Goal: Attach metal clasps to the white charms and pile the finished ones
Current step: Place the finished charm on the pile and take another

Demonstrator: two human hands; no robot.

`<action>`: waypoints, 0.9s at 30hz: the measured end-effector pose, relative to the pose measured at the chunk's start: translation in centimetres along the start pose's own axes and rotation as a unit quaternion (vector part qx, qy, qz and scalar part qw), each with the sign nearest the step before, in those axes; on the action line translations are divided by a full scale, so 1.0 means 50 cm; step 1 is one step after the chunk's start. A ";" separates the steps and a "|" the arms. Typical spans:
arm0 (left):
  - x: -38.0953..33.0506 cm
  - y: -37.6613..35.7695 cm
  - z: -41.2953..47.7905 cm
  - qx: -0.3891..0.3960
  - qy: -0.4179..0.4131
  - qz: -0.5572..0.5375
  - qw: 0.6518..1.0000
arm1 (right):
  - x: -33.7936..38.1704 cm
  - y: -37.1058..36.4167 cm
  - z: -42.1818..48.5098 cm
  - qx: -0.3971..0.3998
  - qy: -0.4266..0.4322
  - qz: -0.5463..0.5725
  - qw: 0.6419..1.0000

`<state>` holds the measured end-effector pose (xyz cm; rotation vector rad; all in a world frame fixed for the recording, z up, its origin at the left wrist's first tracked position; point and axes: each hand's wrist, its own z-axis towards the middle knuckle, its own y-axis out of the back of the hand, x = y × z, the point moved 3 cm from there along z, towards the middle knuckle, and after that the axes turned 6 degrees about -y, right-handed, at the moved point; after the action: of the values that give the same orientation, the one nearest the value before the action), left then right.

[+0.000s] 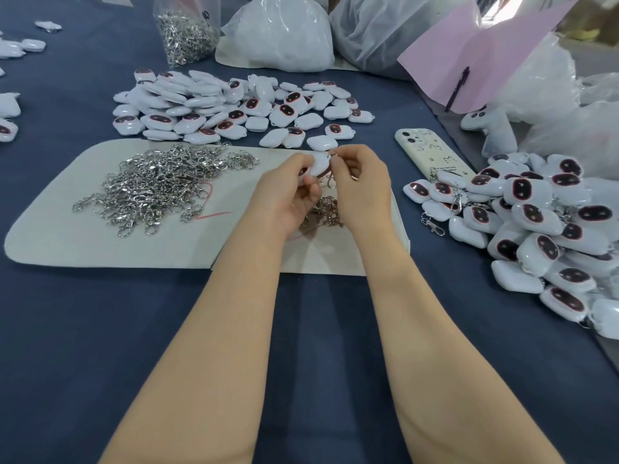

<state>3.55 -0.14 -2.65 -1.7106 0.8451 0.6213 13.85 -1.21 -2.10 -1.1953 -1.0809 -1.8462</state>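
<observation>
My left hand (294, 192) grips a white charm (317, 164) above the beige mat (67, 236). My right hand (361, 185) pinches a metal clasp (331, 179) at the charm's top edge; the clasp hangs down between the two hands. A heap of loose silver clasps (157, 185) lies on the mat to the left. More clasps (326, 211) lie under my hands. Bare white charms (234, 108) with dark oval faces are spread behind the mat. A pile of charms with clasps (536, 226) rises at the right.
A cream phone (432, 152) lies between the mat and the right pile. At the back stand a clear bag of clasps (186, 31), white plastic bags (281, 35) and a pink folded sheet (475, 51). More charms (13, 48) lie at the far left on the blue cloth.
</observation>
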 end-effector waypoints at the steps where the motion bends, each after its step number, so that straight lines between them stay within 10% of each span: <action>1: 0.000 -0.001 -0.001 0.003 0.012 -0.019 1.000 | 0.001 0.000 0.000 -0.001 -0.001 0.014 1.000; 9: -0.001 -0.002 -0.004 0.016 0.060 -0.080 0.995 | 0.013 0.008 -0.006 -0.042 0.004 0.063 0.997; 13: -0.018 0.009 0.004 -0.029 -0.081 0.092 0.992 | 0.016 0.003 -0.010 -0.021 0.073 -0.069 0.995; 18: -0.039 -0.006 -0.009 -0.015 -0.363 0.436 0.823 | 0.010 -0.004 -0.003 0.034 0.098 -0.197 0.975; 21: -0.029 -0.014 -0.015 0.000 -0.398 0.467 0.790 | 0.005 0.000 0.000 0.048 0.085 -0.207 0.974; 27: -0.012 0.003 0.007 -0.036 -0.150 0.130 0.979 | -0.003 -0.002 -0.002 0.028 -0.002 -0.035 0.999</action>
<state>3.05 0.32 -2.40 -1.5307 0.8434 1.0702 13.79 -1.26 -2.27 -1.1435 -1.1815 -1.8542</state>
